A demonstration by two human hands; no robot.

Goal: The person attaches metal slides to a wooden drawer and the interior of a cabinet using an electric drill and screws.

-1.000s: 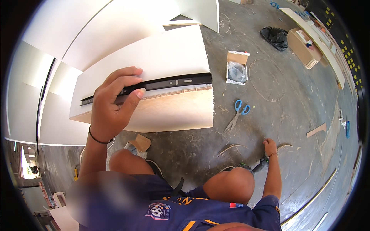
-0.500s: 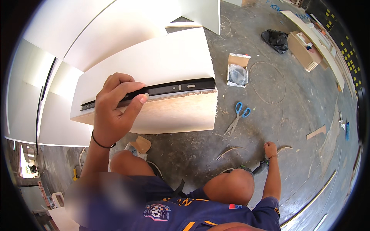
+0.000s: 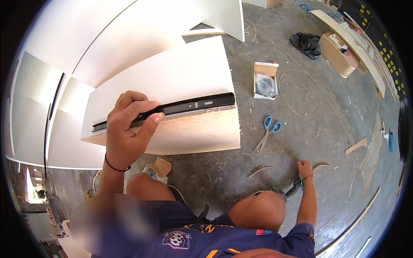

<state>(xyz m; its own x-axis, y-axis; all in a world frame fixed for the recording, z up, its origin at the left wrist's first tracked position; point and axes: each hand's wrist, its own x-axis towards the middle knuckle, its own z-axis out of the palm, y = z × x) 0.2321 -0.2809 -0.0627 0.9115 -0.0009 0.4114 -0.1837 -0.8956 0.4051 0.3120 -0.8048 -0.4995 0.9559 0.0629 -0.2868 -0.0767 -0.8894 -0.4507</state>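
My left hand (image 3: 131, 116) pinches a black metal drawer slide (image 3: 200, 103) between thumb and fingers. The slide lies lengthwise along the near top edge of a white-faced wooden box or drawer (image 3: 172, 71), whose near side is bare pale wood. Part of the rail is covered by my fingers. Out to the right, low over the floor, my right hand (image 3: 304, 167) is closed in a fist. Close by its wrist is a dark tool with green parts (image 3: 294, 188), perhaps a power drill, partly hidden by my forearm and knee. Whether the fist grips it cannot be made out.
Blue-handled scissors (image 3: 267, 133) lie on the concrete floor (image 3: 297, 137). Beyond them stands an opened small box (image 3: 265, 81) with a plastic bag inside. Large white panels (image 3: 142, 38) rise at the back left. A black bag (image 3: 306, 44), a cardboard box (image 3: 337, 56) and wood strips are farther right.
The view has shifted slightly, so everything sits a little lower. My left hand keeps its pinch on the drawer slide; my right hand stays closed in the same place.
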